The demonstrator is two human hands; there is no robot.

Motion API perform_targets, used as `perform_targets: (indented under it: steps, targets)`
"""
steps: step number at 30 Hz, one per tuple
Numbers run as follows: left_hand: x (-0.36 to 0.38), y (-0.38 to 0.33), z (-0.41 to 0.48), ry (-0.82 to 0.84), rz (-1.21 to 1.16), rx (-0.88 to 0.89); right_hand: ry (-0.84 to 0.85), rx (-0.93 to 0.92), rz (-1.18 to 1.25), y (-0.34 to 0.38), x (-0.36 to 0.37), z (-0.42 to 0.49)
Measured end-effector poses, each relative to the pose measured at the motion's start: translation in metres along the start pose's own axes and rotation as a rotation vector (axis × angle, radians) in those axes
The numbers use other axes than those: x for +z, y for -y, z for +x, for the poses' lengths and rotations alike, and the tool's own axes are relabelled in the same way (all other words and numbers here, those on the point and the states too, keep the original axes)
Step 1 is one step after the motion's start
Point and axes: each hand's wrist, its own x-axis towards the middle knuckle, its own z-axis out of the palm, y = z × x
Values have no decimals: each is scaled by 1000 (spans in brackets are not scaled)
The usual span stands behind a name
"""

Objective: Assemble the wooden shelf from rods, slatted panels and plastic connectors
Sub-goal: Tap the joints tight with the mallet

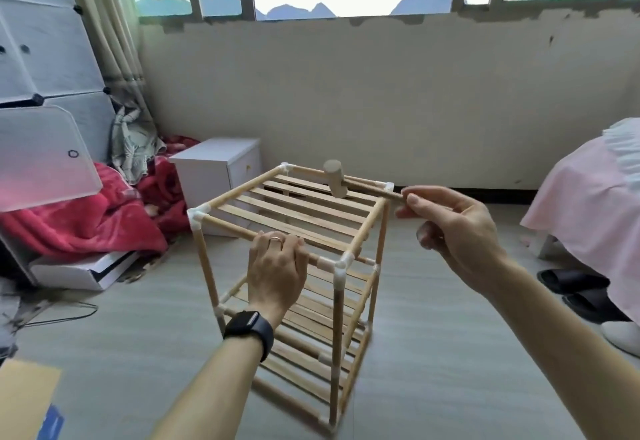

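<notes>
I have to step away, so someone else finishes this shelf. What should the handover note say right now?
Left hand grips the top front rod, steadying the shelf, which stands upright on the floor.
Right hand holds the wooden mallet by its handle, head over the top slatted panel.
Frame and panels look assembled.
Left: probably tapping the plastic connectors snug.

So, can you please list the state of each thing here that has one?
wooden shelf, upright on the floor, top slatted panel in place
front top rod, gripped by left hand
mallet, head at the shelf's far top edge, contact unclear
right hand, pinches the mallet handle
cabinet door, swung open
white drawer, closed
</notes>
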Motion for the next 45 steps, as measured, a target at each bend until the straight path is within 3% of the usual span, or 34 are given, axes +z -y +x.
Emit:
perform_targets:
  steps: [4, 8, 16, 20, 25, 29, 31, 33, 35, 37, 41, 43, 45]
  targets:
    - [1, -3, 3, -71, 87, 53, -3, -50, 19, 5, 17, 12]
    - [8, -10, 10, -94, 178, 147, -211, -292, -342, 3, 36, 12]
    - [26, -41, 5, -142, 192, 202, -391, -724, -783, 17, 44, 22]
    - [29, -44, 4, -167, 198, 216, -192, -535, -987, -1, 41, 22]
    - [30, -44, 3, -183, 209, 201, -362, -707, -858, -1, 31, 25]
    - [22, -56, 4, -78, 208, 148, -209, -583, -980, -10, 31, 22]
    - [20, -71, 3, 74, 191, 135, -241, -583, -987, -5, 29, 28]
    - [23, -87, 5, 190, 87, 191, -340, -611, -932, -4, 29, 31]
    - [14, -94, 9, 231, -164, 241, -407, -616, -884, -6, 35, 31]
    - [-5, -83, 7, 97, -342, 208, -413, -621, -853, -8, 43, 30]
    - [-39, -20, -10, -356, -196, 102, -342, -574, -732, -10, 70, 29]
    - [-48, 11, -26, -407, -178, -54, -274, -506, -625, -9, 95, 27]
    - [-48, 33, -44, -271, -310, -241, -208, -459, -525, -7, 126, 28]
